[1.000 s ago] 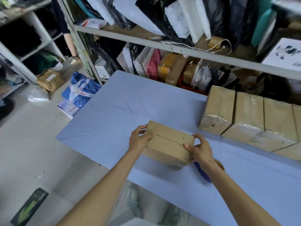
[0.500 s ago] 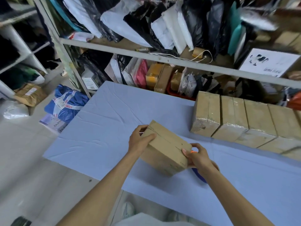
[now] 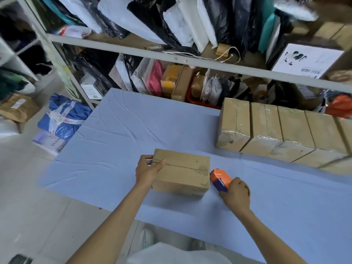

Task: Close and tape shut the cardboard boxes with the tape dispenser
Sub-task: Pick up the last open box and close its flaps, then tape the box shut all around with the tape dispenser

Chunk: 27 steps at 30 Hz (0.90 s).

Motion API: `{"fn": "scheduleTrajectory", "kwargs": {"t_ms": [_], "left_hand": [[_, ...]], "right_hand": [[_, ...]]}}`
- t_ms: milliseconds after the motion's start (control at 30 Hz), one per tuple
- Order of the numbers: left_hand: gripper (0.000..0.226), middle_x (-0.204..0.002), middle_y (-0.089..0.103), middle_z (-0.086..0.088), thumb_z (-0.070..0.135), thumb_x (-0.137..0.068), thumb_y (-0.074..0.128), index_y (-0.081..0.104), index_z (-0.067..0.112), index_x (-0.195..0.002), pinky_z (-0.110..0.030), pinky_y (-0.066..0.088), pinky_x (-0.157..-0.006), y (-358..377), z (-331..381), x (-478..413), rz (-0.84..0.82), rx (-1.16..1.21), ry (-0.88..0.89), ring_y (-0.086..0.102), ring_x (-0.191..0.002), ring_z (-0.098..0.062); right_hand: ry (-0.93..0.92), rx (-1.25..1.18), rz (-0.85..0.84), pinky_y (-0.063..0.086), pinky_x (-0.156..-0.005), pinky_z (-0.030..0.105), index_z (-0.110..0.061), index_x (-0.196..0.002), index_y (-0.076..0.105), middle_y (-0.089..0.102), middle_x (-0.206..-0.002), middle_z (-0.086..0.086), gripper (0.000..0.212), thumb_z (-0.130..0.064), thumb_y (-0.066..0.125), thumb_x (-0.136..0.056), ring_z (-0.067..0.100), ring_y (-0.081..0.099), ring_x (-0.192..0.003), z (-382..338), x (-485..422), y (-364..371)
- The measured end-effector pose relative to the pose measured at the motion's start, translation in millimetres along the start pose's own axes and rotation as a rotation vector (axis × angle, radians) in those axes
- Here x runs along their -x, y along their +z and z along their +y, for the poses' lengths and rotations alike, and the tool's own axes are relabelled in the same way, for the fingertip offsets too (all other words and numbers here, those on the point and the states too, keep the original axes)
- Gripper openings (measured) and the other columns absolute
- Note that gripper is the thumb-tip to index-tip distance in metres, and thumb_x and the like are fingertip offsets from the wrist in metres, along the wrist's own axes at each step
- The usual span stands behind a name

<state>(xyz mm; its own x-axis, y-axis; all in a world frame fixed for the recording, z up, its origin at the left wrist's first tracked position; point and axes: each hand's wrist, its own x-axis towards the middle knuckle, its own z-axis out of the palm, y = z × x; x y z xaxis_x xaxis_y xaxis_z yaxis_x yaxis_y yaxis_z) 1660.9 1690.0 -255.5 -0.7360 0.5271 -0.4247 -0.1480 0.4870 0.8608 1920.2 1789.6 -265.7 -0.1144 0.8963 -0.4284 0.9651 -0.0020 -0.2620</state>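
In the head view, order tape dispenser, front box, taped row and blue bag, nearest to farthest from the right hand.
1. tape dispenser, in the right hand
2. front box, just left
3. taped row, farther back
4. blue bag, floor, far left

We stand at a counter (image 3: 152, 121) draped in a creased pale-blue cloth. Beyond both the left grip (image 3: 147, 170) and the right grip (image 3: 237, 193) rises a grey metal shelf (image 3: 133, 52). Its upper deck is crowded with black, white and teal bags (image 3: 181, 21), and its lower bay holds pouches and a red tray (image 3: 192, 101). Far left of the left grip lies a pale floor (image 3: 28, 187), where a blue bundle (image 3: 62, 119) and a brown parcel (image 3: 17, 107) rest near a white rack (image 3: 11, 60). The light is soft and even.
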Motion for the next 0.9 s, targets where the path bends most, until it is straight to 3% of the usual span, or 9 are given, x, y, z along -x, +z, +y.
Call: {"fn": "scheduleTrajectory", "kwargs": {"t_ms": [100, 267, 433, 500, 567, 633, 700, 800, 900], "left_hand": [[0.048, -0.096, 0.059, 0.012, 0.038, -0.069, 0.085, 0.056, 0.025, -0.105, -0.034, 0.053, -0.078, -2, 1, -1, 0.015, -0.021, -0.01, 0.06, -0.087, -0.007], [0.046, -0.095, 0.062, 0.008, 0.037, -0.068, 0.086, 0.055, 0.025, -0.1, -0.036, 0.054, -0.079, -4, 7, -6, -0.02, -0.068, -0.006, 0.063, -0.087, -0.011], [0.045, -0.096, 0.063, 0.008, 0.041, -0.068, 0.085, 0.057, 0.022, -0.098, -0.04, 0.054, -0.085, 6, 14, -2, -0.07, -0.125, 0.015, 0.063, -0.091, -0.015], [0.046, -0.095, 0.063, 0.009, 0.041, -0.069, 0.084, 0.056, 0.021, -0.099, -0.038, 0.053, -0.083, 19, 16, 6, -0.091, -0.156, 0.025, 0.062, -0.09, -0.015], [0.044, -0.091, 0.06, 0.014, 0.042, -0.07, 0.082, 0.054, 0.022, -0.097, -0.034, 0.05, -0.08, 37, 19, 15, -0.108, -0.204, 0.04, 0.059, -0.085, -0.01], [0.04, -0.089, 0.059, 0.015, 0.039, -0.072, 0.081, 0.053, 0.023, -0.095, -0.032, 0.049, -0.079, 57, 23, 24, -0.132, -0.229, 0.044, 0.058, -0.083, -0.008], [0.033, -0.093, 0.063, 0.011, 0.034, -0.076, 0.076, 0.054, 0.021, -0.097, -0.034, 0.05, -0.08, 73, 25, 31, -0.15, -0.251, 0.036, 0.061, -0.088, -0.015], [0.029, -0.1, 0.065, 0.006, 0.033, -0.081, 0.073, 0.054, 0.019, -0.1, -0.035, 0.05, -0.082, 84, 26, 34, -0.164, -0.27, 0.039, 0.063, -0.094, -0.021], [0.028, -0.104, 0.064, 0.003, 0.022, -0.081, 0.073, 0.054, 0.018, -0.101, -0.036, 0.05, -0.086, 81, 24, 30, -0.227, -0.268, 0.061, 0.061, -0.096, -0.02]], "right_hand": [[-0.045, 0.02, 0.015, 0.044, -0.07, 0.033, 0.005, -0.122, 0.041, 0.052, -0.12, 0.02, 0.051, -0.012, 0.069, -0.082, 0.034, 0.058, -0.103, 10, -2, 12], [-0.101, -0.084, 0.107, 0.039, -0.06, 0.032, -0.005, -0.092, 0.049, 0.063, -0.094, 0.016, 0.021, -0.004, 0.065, -0.078, 0.028, 0.052, -0.074, 14, -16, -7], [-0.168, -0.44, 0.053, 0.041, -0.065, 0.032, -0.008, -0.121, 0.048, 0.064, -0.098, 0.01, 0.034, -0.009, 0.061, -0.089, 0.031, 0.059, -0.087, 6, -37, -75], [-0.26, -0.612, 0.05, 0.042, -0.064, 0.032, -0.014, -0.106, 0.055, 0.064, -0.09, 0.002, 0.019, -0.011, 0.059, -0.088, 0.028, 0.058, -0.085, -1, -33, -102], [-0.347, -0.683, 0.043, 0.041, -0.061, 0.025, -0.023, -0.094, 0.056, 0.062, -0.083, -0.005, 0.026, -0.028, 0.069, -0.073, 0.02, 0.059, -0.077, -12, -20, -122], [-0.44, -0.537, 0.063, 0.041, -0.058, 0.015, -0.029, -0.096, 0.054, 0.062, -0.083, -0.013, 0.046, -0.039, 0.075, -0.057, 0.005, 0.06, -0.071, -24, -7, -130], [-0.529, -0.383, 0.062, 0.043, -0.059, 0.012, -0.027, -0.1, 0.055, 0.063, -0.084, -0.014, 0.053, -0.037, 0.08, -0.055, 0.005, 0.061, -0.073, -35, 2, -127], [-0.611, -0.149, 0.098, 0.052, -0.069, 0.032, -0.025, -0.103, 0.059, 0.067, -0.089, -0.007, 0.05, -0.035, 0.082, -0.059, 0.019, 0.063, -0.08, -49, 11, -115], [-0.639, -0.036, 0.147, 0.051, -0.071, 0.034, -0.025, -0.105, 0.061, 0.068, -0.093, -0.008, 0.057, -0.046, 0.084, -0.057, 0.019, 0.063, -0.083, -53, 12, -106]]}}
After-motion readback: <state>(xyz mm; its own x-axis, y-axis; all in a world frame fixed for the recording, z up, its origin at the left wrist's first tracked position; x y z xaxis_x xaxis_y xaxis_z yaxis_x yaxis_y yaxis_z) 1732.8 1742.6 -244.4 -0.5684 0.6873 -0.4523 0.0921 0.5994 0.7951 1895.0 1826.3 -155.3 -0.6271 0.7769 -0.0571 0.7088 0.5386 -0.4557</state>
